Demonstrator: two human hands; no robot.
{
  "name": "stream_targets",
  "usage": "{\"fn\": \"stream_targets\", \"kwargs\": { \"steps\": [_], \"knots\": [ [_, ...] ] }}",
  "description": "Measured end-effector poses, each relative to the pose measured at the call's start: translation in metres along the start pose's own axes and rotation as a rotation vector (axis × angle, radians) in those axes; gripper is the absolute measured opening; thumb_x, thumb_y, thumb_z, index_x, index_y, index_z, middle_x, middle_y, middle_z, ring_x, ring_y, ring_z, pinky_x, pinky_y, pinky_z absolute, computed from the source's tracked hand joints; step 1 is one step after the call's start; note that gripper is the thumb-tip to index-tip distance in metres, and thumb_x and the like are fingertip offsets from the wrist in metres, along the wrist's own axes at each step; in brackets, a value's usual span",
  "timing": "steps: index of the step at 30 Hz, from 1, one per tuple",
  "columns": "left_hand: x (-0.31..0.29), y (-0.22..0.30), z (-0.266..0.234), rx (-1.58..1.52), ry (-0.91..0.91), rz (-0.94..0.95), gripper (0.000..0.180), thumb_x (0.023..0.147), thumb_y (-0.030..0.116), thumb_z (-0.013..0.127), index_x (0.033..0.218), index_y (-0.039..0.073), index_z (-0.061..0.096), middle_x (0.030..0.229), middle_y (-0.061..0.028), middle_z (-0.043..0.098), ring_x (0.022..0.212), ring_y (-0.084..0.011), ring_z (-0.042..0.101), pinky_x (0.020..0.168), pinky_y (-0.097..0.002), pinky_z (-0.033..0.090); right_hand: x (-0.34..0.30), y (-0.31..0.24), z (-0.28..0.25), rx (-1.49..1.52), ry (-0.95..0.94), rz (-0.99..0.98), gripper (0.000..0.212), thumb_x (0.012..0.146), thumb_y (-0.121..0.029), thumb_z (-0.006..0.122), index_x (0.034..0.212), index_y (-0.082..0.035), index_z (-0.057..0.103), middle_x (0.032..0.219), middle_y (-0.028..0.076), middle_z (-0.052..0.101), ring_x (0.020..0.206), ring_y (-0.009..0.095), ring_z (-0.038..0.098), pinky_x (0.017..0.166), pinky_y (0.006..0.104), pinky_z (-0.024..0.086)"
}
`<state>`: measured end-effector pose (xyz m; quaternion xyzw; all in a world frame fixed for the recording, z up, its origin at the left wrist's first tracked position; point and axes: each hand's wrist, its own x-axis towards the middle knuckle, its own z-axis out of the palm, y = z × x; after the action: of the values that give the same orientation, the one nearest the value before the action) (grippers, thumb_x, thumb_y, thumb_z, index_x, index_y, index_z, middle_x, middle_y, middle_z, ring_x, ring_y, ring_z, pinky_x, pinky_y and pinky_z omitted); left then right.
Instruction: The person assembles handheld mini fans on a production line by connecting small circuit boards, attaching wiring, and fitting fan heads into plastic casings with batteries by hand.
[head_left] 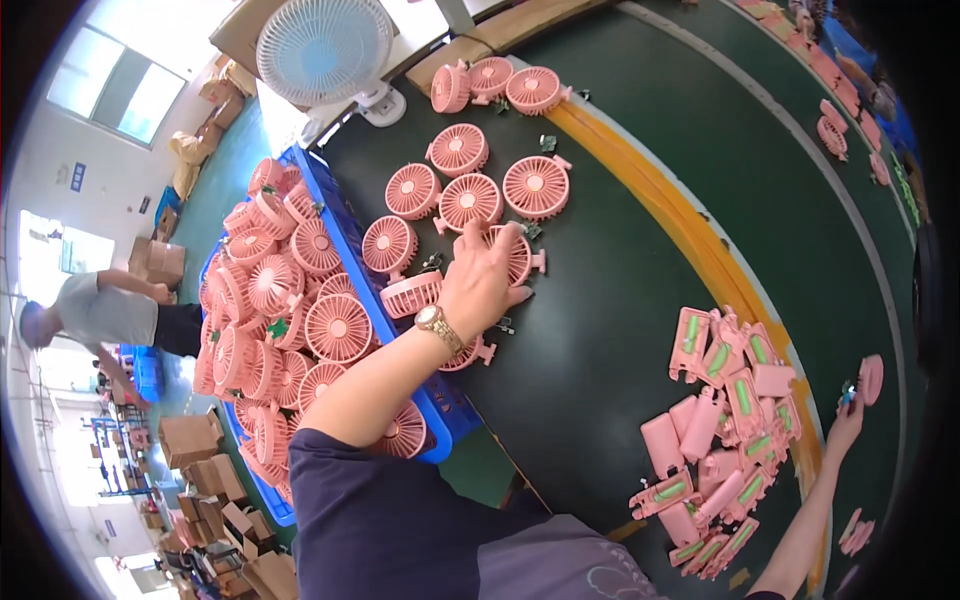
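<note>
My left hand (482, 278), with a gold watch on its wrist, reaches over the dark green table. Its thumb and fingers curl round a round pink fan head (520, 258), partly hidden by the hand. More pink fan heads (470, 200) lie close about it, some with small dark green circuit boards (548, 143). At the far right my right hand (846, 424) pinches a small part whose kind I cannot make out. A pink rounded piece (871, 380) sits just beyond those fingertips, perhaps joined to it.
A blue crate (335, 220) heaped with pink fan heads stands left of the table. Pink handle shells (690, 430), several with green cells, are piled near the right hand. Yellow tape (650, 190) runs along the belt. A white desk fan (325, 50) stands behind; another person (110, 310) is at left.
</note>
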<state>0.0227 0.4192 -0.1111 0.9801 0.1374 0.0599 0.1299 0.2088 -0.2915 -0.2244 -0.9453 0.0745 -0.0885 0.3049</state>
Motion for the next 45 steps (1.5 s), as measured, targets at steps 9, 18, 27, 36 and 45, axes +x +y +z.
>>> {"fn": "stream_targets", "kwargs": {
  "steps": [9, 18, 27, 36, 45],
  "knots": [
    [-0.012, 0.045, 0.003, -0.277, -0.239, 0.371, 0.087, 0.054, 0.017, 0.085, 0.130, 0.011, 0.043, 0.127, -0.0146, 0.046, 0.117, -0.0338, 0.046, 0.093, -0.0427, 0.043, 0.067, 0.026, -0.016, -0.178, 0.028, -0.455, 0.046, 0.096, 0.004, 0.040, 0.141, -0.006, 0.039, 0.152, 0.010, 0.029, 0.135, 0.024, 0.037, 0.104, 0.0288, 0.040],
    [-0.010, 0.121, -0.014, -0.513, -0.134, 0.577, 0.077, 0.055, 0.014, 0.085, 0.122, 0.003, 0.048, 0.125, -0.0177, 0.051, 0.112, -0.0378, 0.050, 0.093, -0.0458, 0.041, -0.066, -0.132, -0.002, 0.000, 0.150, -0.144, 0.028, 0.094, -0.007, 0.055, 0.119, 0.005, 0.059, 0.116, 0.010, 0.063, 0.102, 0.017, 0.056, 0.091, 0.0277, 0.042],
    [-0.029, 0.191, -0.013, -0.815, -0.141, 0.824, 0.070, 0.058, 0.016, 0.084, 0.117, 0.004, 0.049, 0.127, -0.0186, 0.054, 0.110, -0.0368, 0.052, 0.090, -0.0439, 0.040, -0.231, -0.316, -0.003, 1.072, -0.416, 0.075, 0.074, 0.082, -0.041, 0.071, 0.134, 0.003, 0.041, 0.128, 0.017, 0.054, 0.119, 0.027, 0.053, 0.103, 0.0389, 0.040],
    [-0.048, 0.223, -0.018, -0.925, -0.198, 0.856, 0.071, 0.058, 0.017, 0.086, 0.114, 0.001, 0.046, 0.129, -0.0224, 0.053, 0.110, -0.0393, 0.053, 0.093, -0.0448, 0.040, -0.240, -0.312, -0.030, 1.139, -0.514, 0.081, 0.071, 0.083, -0.022, 0.074, 0.137, 0.006, 0.036, 0.132, 0.015, 0.050, 0.121, 0.024, 0.051, 0.104, 0.0364, 0.037],
    [-0.050, 0.220, -0.021, -0.935, -0.218, 0.867, 0.073, 0.057, 0.017, 0.086, 0.115, 0.000, 0.047, 0.130, -0.0213, 0.053, 0.112, -0.0383, 0.052, 0.094, -0.0443, 0.040, -0.247, -0.316, -0.030, 1.113, -0.470, 0.056, 0.068, 0.084, -0.018, 0.072, 0.137, 0.006, 0.037, 0.132, 0.015, 0.050, 0.122, 0.024, 0.051, 0.102, 0.0348, 0.039]
  ]
}}
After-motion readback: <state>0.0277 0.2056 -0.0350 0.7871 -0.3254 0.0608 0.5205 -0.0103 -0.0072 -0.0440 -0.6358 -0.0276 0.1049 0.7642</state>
